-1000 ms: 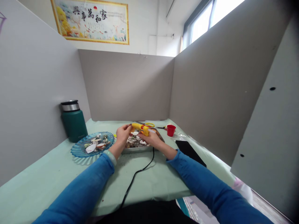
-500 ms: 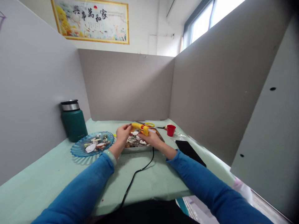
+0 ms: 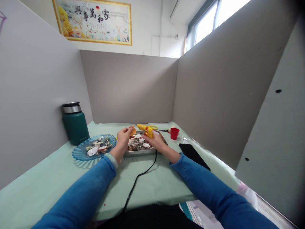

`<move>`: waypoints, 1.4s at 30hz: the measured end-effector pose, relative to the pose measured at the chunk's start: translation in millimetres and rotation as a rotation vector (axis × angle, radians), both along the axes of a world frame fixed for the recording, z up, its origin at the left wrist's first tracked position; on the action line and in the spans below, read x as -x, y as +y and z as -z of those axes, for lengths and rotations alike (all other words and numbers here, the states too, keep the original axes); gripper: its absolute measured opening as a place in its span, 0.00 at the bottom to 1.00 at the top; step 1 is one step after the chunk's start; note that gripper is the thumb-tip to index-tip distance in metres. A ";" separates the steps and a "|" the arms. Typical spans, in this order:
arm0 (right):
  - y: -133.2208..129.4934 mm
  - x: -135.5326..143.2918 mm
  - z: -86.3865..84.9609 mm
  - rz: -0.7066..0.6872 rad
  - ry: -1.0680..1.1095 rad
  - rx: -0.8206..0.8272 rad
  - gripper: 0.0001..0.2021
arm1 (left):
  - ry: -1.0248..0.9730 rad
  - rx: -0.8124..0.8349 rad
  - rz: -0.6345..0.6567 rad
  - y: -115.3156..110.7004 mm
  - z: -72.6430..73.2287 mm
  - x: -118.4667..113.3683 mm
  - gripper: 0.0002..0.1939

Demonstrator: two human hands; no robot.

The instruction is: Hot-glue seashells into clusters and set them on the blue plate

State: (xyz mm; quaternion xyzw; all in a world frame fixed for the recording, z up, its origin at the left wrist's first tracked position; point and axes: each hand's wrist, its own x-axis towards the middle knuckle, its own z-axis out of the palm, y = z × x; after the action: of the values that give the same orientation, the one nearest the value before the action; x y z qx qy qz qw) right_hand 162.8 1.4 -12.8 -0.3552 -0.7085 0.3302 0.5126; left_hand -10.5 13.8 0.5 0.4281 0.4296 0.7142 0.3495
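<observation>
My right hand (image 3: 153, 141) is closed round the handle of a yellow glue gun (image 3: 145, 128), whose nozzle points to the left. A whitish glue stick shows at its back end. In my left hand (image 3: 124, 136) an orange shell (image 3: 133, 131) is pinched between the fingertips, just left of the nozzle and apart from it. Below both hands lies a metal tray (image 3: 140, 153) filled with shells (image 3: 139, 143). A black cord (image 3: 138, 177) runs from the tray's near edge towards the table's front.
To the left are a blue plate (image 3: 79, 153) of shells and a green bottle (image 3: 75, 127). Behind the tray lie scissors (image 3: 164, 130). A red cup (image 3: 174, 133) and a black phone-like slab (image 3: 194, 156) are on the right. Grey panels (image 3: 131, 86) enclose the table.
The glue gun's nozzle has moved up and away from my left hand. The orange shell in my left fingertips now shows clearly.
</observation>
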 end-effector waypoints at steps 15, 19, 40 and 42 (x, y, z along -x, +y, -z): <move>2.8 2.2 3.0 0.004 -0.026 0.028 0.14 | -0.008 -0.011 0.023 -2.6 -1.6 -0.6 0.20; -0.9 3.0 0.5 0.006 -0.033 0.020 0.14 | -0.008 -0.021 0.052 -3.5 -2.2 -1.2 0.20; 1.0 1.6 1.2 0.017 -0.033 -0.003 0.15 | 0.078 -0.020 0.017 -3.9 -2.3 -0.8 0.20; -0.6 1.8 0.2 0.007 -0.028 0.020 0.15 | 0.088 -0.024 0.013 -3.1 -1.6 -0.6 0.20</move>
State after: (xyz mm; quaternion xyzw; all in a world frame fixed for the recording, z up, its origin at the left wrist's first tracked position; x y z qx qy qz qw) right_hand 161.0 0.8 -13.0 -0.3672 -0.7110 0.3304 0.5004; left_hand -9.9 10.7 2.1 0.4660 0.4331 0.6975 0.3299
